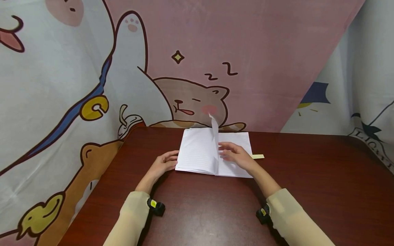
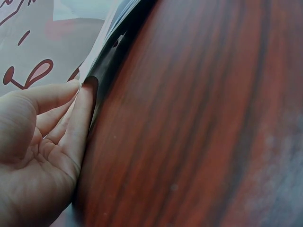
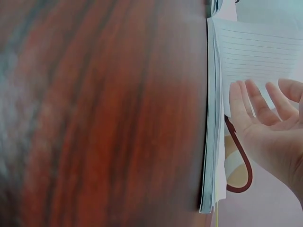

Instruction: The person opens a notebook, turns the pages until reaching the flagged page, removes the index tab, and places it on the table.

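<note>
A notebook with lined white pages lies spread open on the table. One leaf stands up near its middle fold. At the left edge, my left hand pinches the pages and cover between thumb and fingers, as the left wrist view shows of the same hand. My right hand hovers over the right-hand page beside the raised leaf, its fingers loosely extended. In the right wrist view this hand has nothing gripped, with the lined leaf behind its fingertips.
A pale yellow strip sticks out from the notebook's right side. The dark red-brown table extends around it. Behind the table hangs a cloth printed with cartoon animals.
</note>
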Action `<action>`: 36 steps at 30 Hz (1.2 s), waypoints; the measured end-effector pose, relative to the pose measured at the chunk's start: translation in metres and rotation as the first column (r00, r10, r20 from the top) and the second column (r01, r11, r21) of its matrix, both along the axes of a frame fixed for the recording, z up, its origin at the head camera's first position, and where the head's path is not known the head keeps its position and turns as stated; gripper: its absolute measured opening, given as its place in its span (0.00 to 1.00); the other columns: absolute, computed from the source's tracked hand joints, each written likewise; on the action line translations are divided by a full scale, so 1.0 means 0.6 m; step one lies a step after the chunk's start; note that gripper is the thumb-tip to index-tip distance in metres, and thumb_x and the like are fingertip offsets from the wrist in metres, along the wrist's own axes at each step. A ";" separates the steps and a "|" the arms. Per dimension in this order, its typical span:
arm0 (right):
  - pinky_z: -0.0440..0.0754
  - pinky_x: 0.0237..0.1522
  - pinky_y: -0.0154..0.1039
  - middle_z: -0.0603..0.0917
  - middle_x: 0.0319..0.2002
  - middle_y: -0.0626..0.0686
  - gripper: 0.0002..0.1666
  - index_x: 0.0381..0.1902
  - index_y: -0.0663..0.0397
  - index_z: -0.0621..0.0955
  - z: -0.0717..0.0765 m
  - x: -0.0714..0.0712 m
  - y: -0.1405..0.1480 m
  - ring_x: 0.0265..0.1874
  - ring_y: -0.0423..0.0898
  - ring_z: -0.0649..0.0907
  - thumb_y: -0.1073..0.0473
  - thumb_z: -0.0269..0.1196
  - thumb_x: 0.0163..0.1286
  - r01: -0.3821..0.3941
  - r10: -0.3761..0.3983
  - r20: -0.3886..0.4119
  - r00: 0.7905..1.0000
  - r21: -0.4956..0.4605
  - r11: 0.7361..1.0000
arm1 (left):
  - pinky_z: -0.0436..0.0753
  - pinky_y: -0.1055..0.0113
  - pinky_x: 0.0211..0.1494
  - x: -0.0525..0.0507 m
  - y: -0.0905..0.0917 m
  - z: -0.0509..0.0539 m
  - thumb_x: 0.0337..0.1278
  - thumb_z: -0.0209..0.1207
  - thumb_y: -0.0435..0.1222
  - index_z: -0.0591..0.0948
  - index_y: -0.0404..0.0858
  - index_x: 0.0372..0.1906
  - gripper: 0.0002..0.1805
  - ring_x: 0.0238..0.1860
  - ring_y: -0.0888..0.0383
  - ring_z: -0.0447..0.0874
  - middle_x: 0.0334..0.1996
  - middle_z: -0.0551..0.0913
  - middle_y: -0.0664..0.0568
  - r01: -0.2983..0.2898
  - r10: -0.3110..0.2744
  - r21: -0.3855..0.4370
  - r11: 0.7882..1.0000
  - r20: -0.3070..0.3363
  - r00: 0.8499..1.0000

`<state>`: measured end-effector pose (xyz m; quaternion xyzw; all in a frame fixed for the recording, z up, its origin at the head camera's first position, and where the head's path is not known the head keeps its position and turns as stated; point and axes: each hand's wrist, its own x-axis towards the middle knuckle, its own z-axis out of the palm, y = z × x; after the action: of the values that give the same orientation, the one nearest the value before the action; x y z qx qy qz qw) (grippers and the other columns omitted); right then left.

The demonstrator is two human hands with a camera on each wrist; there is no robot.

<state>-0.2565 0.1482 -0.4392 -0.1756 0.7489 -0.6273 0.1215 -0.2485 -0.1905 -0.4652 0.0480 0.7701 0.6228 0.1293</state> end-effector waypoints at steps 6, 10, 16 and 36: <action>0.75 0.66 0.56 0.72 0.65 0.74 0.26 0.71 0.69 0.66 0.003 0.004 -0.002 0.62 0.67 0.76 0.66 0.50 0.78 -0.047 0.046 0.035 0.998 0.024 0.999 | 0.83 0.72 0.49 0.000 -0.001 -0.001 0.69 0.56 0.28 0.70 0.36 0.71 0.27 0.47 0.63 0.83 0.62 0.77 0.33 0.006 -0.006 -0.001 1.000 -0.004 1.000; 0.74 0.66 0.55 0.72 0.65 0.74 0.26 0.71 0.70 0.65 0.003 0.006 -0.003 0.63 0.68 0.75 0.66 0.50 0.78 -0.062 0.060 0.052 0.997 0.026 0.998 | 0.83 0.73 0.48 0.000 0.000 -0.001 0.69 0.56 0.28 0.70 0.36 0.71 0.27 0.47 0.64 0.83 0.62 0.77 0.33 0.002 -0.002 0.004 1.000 0.002 1.000; 0.75 0.66 0.53 0.73 0.65 0.74 0.27 0.70 0.70 0.66 -0.001 0.006 -0.005 0.62 0.66 0.76 0.65 0.51 0.77 -0.078 0.076 0.077 0.994 0.021 0.997 | 0.83 0.73 0.48 0.000 0.001 0.000 0.68 0.56 0.27 0.70 0.35 0.71 0.27 0.47 0.64 0.83 0.62 0.77 0.32 -0.004 0.004 0.018 1.000 0.007 1.000; 0.73 0.68 0.53 0.74 0.64 0.74 0.27 0.70 0.73 0.66 0.000 0.010 -0.009 0.64 0.67 0.74 0.66 0.51 0.77 -0.160 0.155 0.097 0.983 0.040 0.986 | 0.83 0.74 0.47 -0.004 0.002 -0.004 0.69 0.52 0.25 0.69 0.32 0.71 0.26 0.45 0.65 0.82 0.61 0.77 0.31 -0.002 0.002 0.034 0.999 -0.002 1.000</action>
<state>-0.2503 0.1431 -0.4393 -0.2018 0.7409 -0.6053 0.2099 -0.2506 -0.1895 -0.4675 0.0499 0.7595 0.6360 0.1270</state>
